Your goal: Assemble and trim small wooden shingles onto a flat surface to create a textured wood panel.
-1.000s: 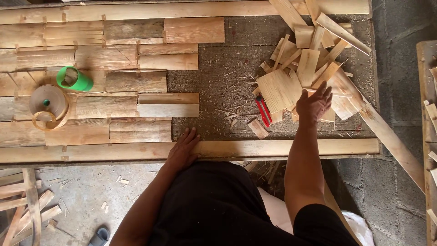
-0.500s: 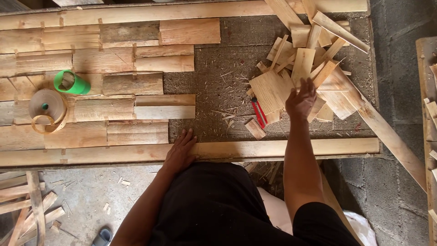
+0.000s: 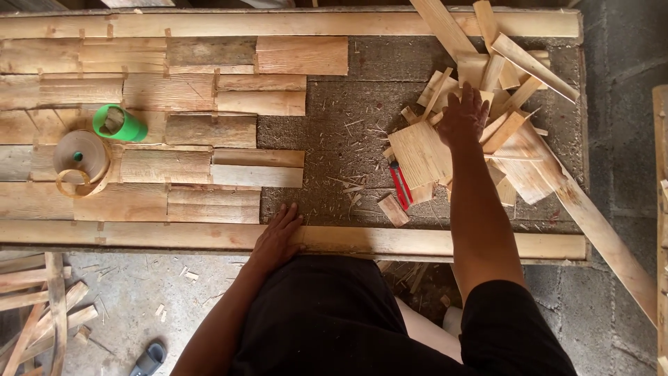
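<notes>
At upper right, the right hand (image 3: 463,115) is spread flat on wood scraps (image 3: 424,153); the left hand (image 3: 276,237) is rested open on the frame rail (image 3: 445,244) at lower centre.

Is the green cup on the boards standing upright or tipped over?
Tipped over. The green cup lies on its side on the wooden boards, its open mouth toward the camera and interior visible.

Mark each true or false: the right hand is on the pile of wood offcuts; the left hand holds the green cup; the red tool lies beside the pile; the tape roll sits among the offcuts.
1. The right hand is on the pile of wood offcuts: true.
2. The left hand holds the green cup: false, it rests on the front wooden rail.
3. The red tool lies beside the pile: true.
4. The tape roll sits among the offcuts: false, it lies on the laid boards by the cup.
</notes>
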